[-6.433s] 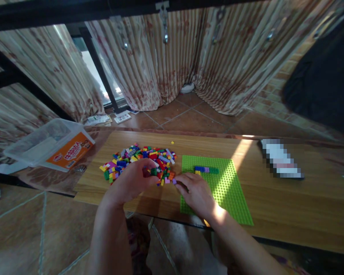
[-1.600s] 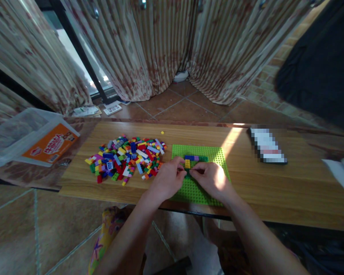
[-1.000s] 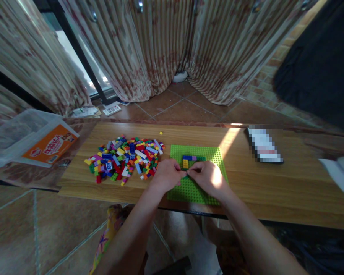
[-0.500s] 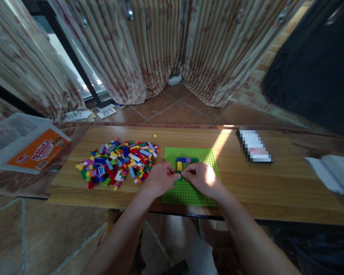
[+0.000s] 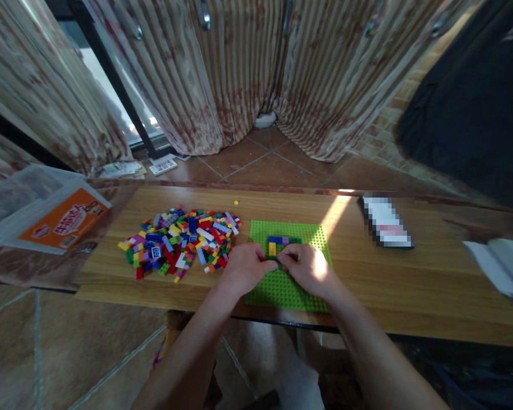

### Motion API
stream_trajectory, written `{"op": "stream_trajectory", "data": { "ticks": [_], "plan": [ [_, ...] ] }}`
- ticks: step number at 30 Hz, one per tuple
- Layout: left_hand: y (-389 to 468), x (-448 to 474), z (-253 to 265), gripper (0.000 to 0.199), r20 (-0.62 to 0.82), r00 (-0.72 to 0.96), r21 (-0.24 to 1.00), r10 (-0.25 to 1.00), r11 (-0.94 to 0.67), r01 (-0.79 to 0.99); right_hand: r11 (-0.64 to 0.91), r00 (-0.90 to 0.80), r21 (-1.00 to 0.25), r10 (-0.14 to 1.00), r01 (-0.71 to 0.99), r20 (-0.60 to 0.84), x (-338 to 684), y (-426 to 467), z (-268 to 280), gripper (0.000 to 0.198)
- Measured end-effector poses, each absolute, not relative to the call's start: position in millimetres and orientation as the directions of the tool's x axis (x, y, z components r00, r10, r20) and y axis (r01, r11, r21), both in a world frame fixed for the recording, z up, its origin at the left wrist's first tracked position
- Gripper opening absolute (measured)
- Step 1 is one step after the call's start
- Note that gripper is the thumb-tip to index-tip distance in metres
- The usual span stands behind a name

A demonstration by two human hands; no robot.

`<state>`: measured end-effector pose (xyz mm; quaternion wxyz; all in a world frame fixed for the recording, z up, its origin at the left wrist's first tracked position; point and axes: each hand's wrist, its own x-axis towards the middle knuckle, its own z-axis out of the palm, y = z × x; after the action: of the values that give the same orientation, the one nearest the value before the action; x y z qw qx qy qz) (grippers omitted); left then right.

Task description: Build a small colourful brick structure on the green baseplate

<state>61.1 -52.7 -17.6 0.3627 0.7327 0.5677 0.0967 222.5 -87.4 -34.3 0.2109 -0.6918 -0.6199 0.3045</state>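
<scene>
A green studded baseplate (image 5: pixel 290 293) lies on the table under both my hands. On it stands an L-shaped row of bricks: a blue brick (image 5: pixel 275 240), a purple brick (image 5: pixel 285 240), a dark green brick (image 5: pixel 296 240), and a yellow brick (image 5: pixel 272 249) below the blue one. My left hand (image 5: pixel 245 266) is closed at the near side of the yellow brick, its thumb pointing right. Opposite it, my right hand (image 5: pixel 305 265) pinches with thumb and forefinger. The fingertips nearly meet, and whatever small piece is between them is mostly hidden.
A heap of mixed bricks (image 5: pixel 183 236) spreads left of the baseplate, with one small yellow piece (image 5: pixel 236 203) behind it. A phone (image 5: pixel 387 222) lies at the right. A clear plastic box (image 5: pixel 47 210) with an orange label is at far left; white paper (image 5: pixel 496 267) is at far right.
The whole view has shifted slightly, so everything sits a little further right. My hands stay at the same spot by the yellow brick, with only small finger movement.
</scene>
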Motion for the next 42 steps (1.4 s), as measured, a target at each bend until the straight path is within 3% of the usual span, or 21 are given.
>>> {"op": "stream_trajectory", "data": {
  "ticks": [5, 14, 26, 34, 42],
  "plan": [
    [-52, 62, -21, 0.021, -0.281, 0.32, 0.638, 0.905, -0.074, 0.767, -0.154, 0.065, -0.64, 0.985, 0.753, -0.161, 219, -87, -31, 0.028],
    [-43, 67, -20, 0.019, -0.436, 0.34, 0.638, 0.833, 0.02, 0.77, -0.143, 0.067, -0.566, 0.986, 0.812, -0.153, 217, -83, -32, 0.024],
    [-44, 65, -18, 0.016, -0.434, 0.332, 0.637, 0.838, 0.025, 0.77, -0.145, 0.069, -0.597, 0.987, 0.789, -0.147, 214, -86, -29, 0.026],
    [-52, 62, -22, 0.02, -0.327, 0.308, 0.645, 0.893, -0.027, 0.764, -0.158, 0.066, -0.615, 0.983, 0.773, -0.17, 215, -87, -33, 0.029],
    [-56, 57, -13, 0.018, -0.223, 0.438, 0.691, 0.871, -0.176, 0.701, -0.209, 0.128, -0.632, 0.977, 0.746, -0.173, 212, -88, -32, 0.031]
  ]
}}
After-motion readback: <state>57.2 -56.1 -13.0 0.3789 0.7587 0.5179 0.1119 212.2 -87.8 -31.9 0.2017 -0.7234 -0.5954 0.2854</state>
